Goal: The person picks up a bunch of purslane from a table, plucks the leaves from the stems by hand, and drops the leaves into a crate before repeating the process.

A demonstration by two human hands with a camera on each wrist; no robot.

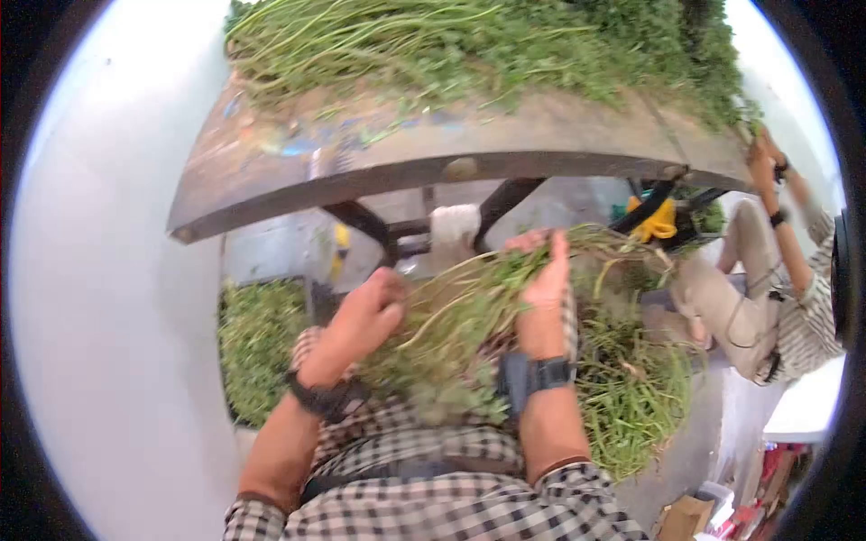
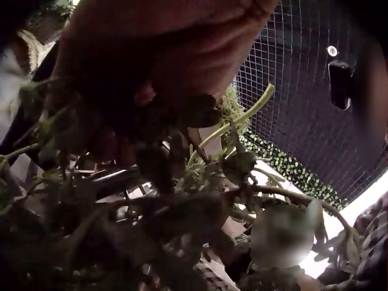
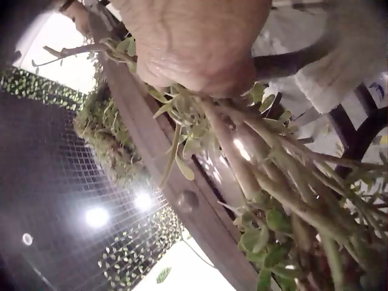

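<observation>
In the head view my right hand (image 1: pixel 544 284) holds a bunch of long green leafy stems (image 1: pixel 469 288) over my lap, its fingers on the far side. In the right wrist view that hand (image 3: pixel 200 48) is closed over the thick stems (image 3: pixel 273 163), which fan out below it. My left hand (image 1: pixel 365 316) is at the left end of the bunch, fingers curled and blurred, stem ends close to its knuckles. Dark leaves (image 2: pixel 170 212) fill the left wrist view just below the left hand (image 2: pixel 163 54); I cannot tell whether it pinches a stem.
A wooden table (image 1: pixel 379 149) ahead carries a large heap of greens (image 1: pixel 433 45). A crate of leaves (image 1: pixel 262 352) stands on the left; more stems (image 1: pixel 631 397) lie at the right. Another person (image 1: pixel 767 288) sits at the right, hands at the table's end. A yellow item (image 1: pixel 654 218) shows beneath the table.
</observation>
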